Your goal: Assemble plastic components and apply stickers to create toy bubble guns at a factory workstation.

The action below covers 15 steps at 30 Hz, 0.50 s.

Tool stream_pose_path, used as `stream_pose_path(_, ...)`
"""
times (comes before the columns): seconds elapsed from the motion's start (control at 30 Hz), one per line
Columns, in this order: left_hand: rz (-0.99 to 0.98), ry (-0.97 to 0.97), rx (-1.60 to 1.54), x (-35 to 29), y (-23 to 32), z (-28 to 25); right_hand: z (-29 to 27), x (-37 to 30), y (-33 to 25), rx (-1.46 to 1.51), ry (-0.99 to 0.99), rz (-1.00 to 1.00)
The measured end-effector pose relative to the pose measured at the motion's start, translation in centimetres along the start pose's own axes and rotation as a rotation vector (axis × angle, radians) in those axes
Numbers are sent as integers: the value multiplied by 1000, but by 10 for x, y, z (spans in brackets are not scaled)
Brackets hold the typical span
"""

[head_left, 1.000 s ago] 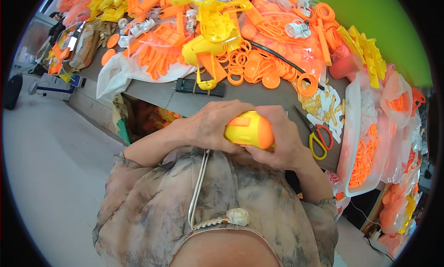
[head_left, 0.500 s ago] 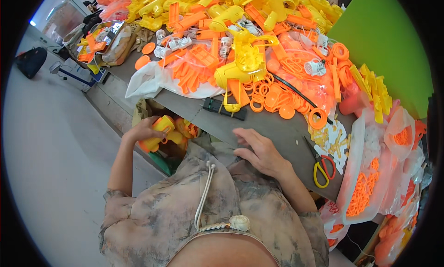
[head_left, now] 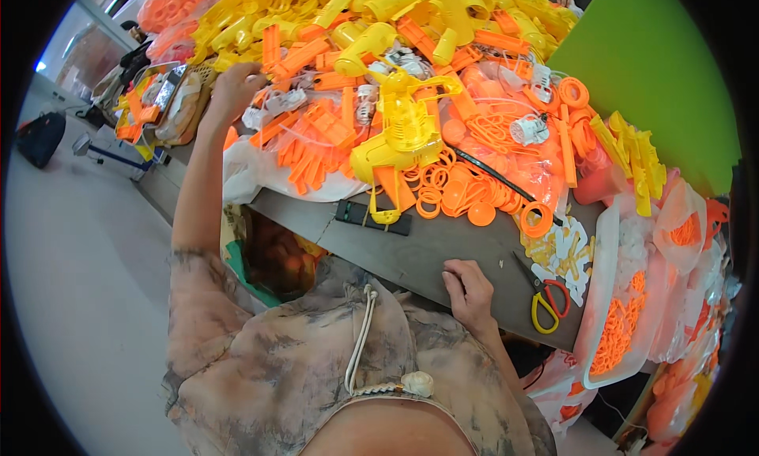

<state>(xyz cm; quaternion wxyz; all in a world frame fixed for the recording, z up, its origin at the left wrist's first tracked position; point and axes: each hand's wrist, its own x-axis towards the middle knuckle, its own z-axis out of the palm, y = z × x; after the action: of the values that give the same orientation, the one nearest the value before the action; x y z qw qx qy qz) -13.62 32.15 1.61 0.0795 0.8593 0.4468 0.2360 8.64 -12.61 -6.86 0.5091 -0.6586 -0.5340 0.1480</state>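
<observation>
My left hand (head_left: 236,92) reaches far out to the left edge of the heap, beside yellow plastic parts (head_left: 217,49) and white small motor-like units (head_left: 273,104). Its fingertips bend down out of sight, so any hold is hidden. Near the table's front edge, my right hand (head_left: 470,292) rests with fingers loosely curled together and nothing visible in them. A yellow plastic toy-gun-like body (head_left: 403,132) lies on the heap. Below the edge, an open green-and-beige sack (head_left: 236,254) holds orange and yellow pieces, dim inside.
Orange rings (head_left: 443,171), orange strips (head_left: 304,167) and a black bar-shaped tool (head_left: 371,217) lie on the grey table (head_left: 379,254). Scissors (head_left: 549,298) with red and yellow handles sit at right, near white small pieces (head_left: 569,250). A clear tub (head_left: 594,329) and a green panel (head_left: 656,84) border the right.
My left hand has left the yellow-and-orange toy in the sack and moved up to the heap's left edge. My right hand has drawn nearer and its fingers have curled.
</observation>
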Motion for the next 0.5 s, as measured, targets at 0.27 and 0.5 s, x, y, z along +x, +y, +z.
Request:
stream_pose_path(0.27, -651, 68, 374, 91, -214, 58, -2, 4, 5, 95, 38, 6)
stream_pose_path(0.5, -715, 256, 340, 95, -179, 61, -2, 2, 3, 81, 36, 78)
